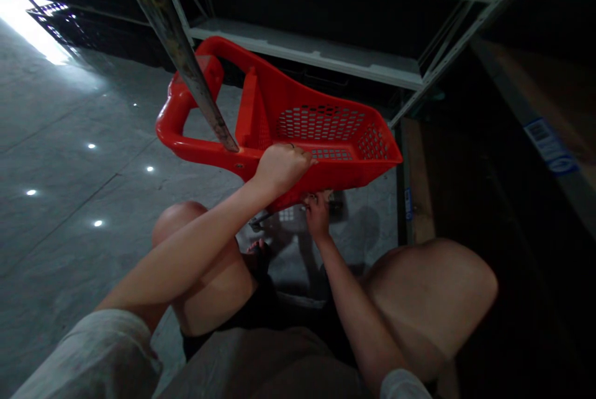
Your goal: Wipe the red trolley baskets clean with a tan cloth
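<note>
A red plastic shopping cart (321, 172) with a perforated basket stands in front of my knees. My left hand (283, 166) is closed over the near rim of its basket. Lower down, my right hand (318, 216) is at the underside of the basket, its fingers bent together; a small pale bit shows by the fingertips, too dim to name. A worn metal pole (186, 64) slants down from the upper left and ends at the cart's near rim, beside the handle. Part of the cart's wheels and frame shows below the basket.
Behind the cart stands a metal shelving rack (307, 51). To the right are dark wooden beams (419, 182) with blue-and-white labels (552, 144). The grey concrete floor (60, 157) reflects lights on the left. My bent knees flank the near side of the cart.
</note>
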The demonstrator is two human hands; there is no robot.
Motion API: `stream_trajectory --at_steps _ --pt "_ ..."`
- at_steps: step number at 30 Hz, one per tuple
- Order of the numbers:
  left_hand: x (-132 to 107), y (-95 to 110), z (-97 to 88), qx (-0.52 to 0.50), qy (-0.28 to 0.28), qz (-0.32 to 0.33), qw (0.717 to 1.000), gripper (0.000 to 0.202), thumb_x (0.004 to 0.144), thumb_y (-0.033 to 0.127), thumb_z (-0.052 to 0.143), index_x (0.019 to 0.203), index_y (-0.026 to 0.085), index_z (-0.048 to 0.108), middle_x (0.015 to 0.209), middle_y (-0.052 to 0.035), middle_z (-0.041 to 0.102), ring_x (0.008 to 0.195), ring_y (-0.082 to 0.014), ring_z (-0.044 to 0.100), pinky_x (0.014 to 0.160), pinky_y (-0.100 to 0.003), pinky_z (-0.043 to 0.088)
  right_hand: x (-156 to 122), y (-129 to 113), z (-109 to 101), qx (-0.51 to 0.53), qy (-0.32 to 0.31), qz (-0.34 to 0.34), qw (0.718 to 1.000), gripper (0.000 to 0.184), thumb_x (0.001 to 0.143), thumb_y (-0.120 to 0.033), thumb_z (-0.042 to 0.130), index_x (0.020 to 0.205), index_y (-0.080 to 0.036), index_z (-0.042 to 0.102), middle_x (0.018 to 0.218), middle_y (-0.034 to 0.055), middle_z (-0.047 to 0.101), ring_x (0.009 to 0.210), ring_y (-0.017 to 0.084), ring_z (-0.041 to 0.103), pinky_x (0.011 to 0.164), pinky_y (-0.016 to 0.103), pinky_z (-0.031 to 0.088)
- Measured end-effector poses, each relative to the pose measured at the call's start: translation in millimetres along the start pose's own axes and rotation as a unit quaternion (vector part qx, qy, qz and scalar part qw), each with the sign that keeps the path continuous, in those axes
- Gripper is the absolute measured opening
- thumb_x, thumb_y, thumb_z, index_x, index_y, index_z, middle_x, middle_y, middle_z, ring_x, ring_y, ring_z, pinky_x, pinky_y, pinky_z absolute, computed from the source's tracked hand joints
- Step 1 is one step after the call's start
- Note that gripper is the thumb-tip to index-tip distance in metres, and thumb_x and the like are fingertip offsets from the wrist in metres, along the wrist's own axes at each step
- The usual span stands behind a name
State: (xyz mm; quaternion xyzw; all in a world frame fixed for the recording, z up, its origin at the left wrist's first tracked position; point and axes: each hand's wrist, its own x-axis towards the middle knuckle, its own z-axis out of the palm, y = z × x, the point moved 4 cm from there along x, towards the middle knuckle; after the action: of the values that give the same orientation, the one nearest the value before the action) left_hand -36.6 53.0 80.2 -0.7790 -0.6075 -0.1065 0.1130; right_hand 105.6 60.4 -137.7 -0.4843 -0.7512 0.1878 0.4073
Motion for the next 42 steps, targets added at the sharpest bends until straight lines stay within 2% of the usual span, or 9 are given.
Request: stream_trajectory --at_steps 3,10,13,18,21,30,33,38,42 --pt "0 -1 -0.2 0.002 -0.001 -0.001 1.000 0.032 0.101 0.034 0.056 0.094 0.015 0.080 0.086 -0.0132 0.079 0.080 -0.0272 0.073 0.066 -0.035 0.050 -2 -1 -5 0.005 0.037 0.022 0.999 0.019 0.075 -0.010 0.050 0.080 -0.021 0.065 0.101 0.0084 0.060 0.102 0.024 0.058 0.096 0.044 0.055" --pt "0 -1 1.1 0.007 -0.007 -0.001 1.000 0.033 0.102 0.033 0.053 0.095 0.016 0.081 0.086 -0.0143 0.078 0.081 -0.0283 0.073 0.066 -0.035 0.050 63 -25 -69 0.002 0.248 -0.023 0.968 0.021 0.087 -0.023 0.059 0.105 -0.022 0.070 0.126 0.0118 0.053 0.128 0.028 0.052 0.113 0.053 0.046" --pt "2 0 -0.5 0.002 -0.013 0.004 1.000 0.033 0.101 0.030 0.053 0.093 0.014 0.080 0.087 -0.0156 0.078 0.080 -0.0280 0.073 0.066 -0.035 0.051 57 -17 -50 -0.014 0.169 -0.036 0.985 0.025 0.087 -0.020 0.053 0.106 -0.024 0.069 0.130 0.0108 0.057 0.130 0.026 0.053 0.115 0.051 0.046" --pt "-1 1 -18.5 0.017 -0.050 0.032 0.998 0.028 0.094 0.013 0.053 0.104 0.015 0.079 0.093 -0.0140 0.079 0.082 -0.0264 0.074 0.065 -0.034 0.052 -9 18 11 -0.015 -0.037 -0.017 0.999 0.027 0.078 -0.010 0.050 0.090 -0.021 0.071 0.118 0.0127 0.068 0.112 0.025 0.063 0.103 0.041 0.053" --pt "-13 -14 -42.6 0.063 -0.038 -0.010 0.997 0.028 0.094 0.012 0.050 0.095 0.015 0.078 0.090 -0.0135 0.078 0.083 -0.0278 0.073 0.068 -0.037 0.054 -28 28 21 -0.006 -0.062 -0.003 0.998 0.034 0.076 -0.007 0.048 0.095 -0.019 0.074 0.109 0.0124 0.068 0.105 0.024 0.064 0.097 0.040 0.055" --pt "-38 -44 -57.8 0.123 -0.027 0.042 0.991 0.028 0.090 0.005 0.049 0.090 0.016 0.074 0.077 -0.0107 0.074 0.069 -0.0270 0.069 0.061 -0.037 0.049 67 -74 -48 0.055 0.247 -0.099 0.962 0.016 0.088 -0.024 0.067 0.103 -0.027 0.073 0.117 0.0065 0.062 0.116 0.022 0.061 0.111 0.045 0.049" --pt "-38 -46 -50.9 0.129 0.015 0.074 0.989 0.028 0.092 0.005 0.048 0.092 0.015 0.074 0.079 -0.0107 0.074 0.071 -0.0267 0.069 0.062 -0.038 0.050 63 -81 -26 0.059 0.250 -0.113 0.960 0.019 0.091 -0.022 0.061 0.106 -0.025 0.073 0.117 0.0080 0.064 0.116 0.022 0.062 0.110 0.044 0.050" --pt "-35 -51 -37.2 0.106 0.089 0.116 0.984 0.032 0.098 0.009 0.044 0.097 0.015 0.076 0.080 -0.0094 0.075 0.072 -0.0224 0.068 0.064 -0.035 0.050 1 -45 53 0.058 0.081 -0.062 0.993 0.024 0.088 -0.020 0.050 0.098 -0.021 0.072 0.107 0.0109 0.070 0.106 0.023 0.066 0.098 0.040 0.056" --pt "-28 -51 -27.9 0.100 0.129 0.146 0.976 0.035 0.103 0.011 0.040 0.106 0.015 0.075 0.087 -0.0079 0.077 0.077 -0.0178 0.069 0.069 -0.032 0.049 -12 -33 59 0.078 0.071 0.019 0.994 0.029 0.082 -0.021 0.049 0.102 -0.019 0.070 0.097 0.0109 0.071 0.099 0.025 0.066 0.095 0.043 0.056"
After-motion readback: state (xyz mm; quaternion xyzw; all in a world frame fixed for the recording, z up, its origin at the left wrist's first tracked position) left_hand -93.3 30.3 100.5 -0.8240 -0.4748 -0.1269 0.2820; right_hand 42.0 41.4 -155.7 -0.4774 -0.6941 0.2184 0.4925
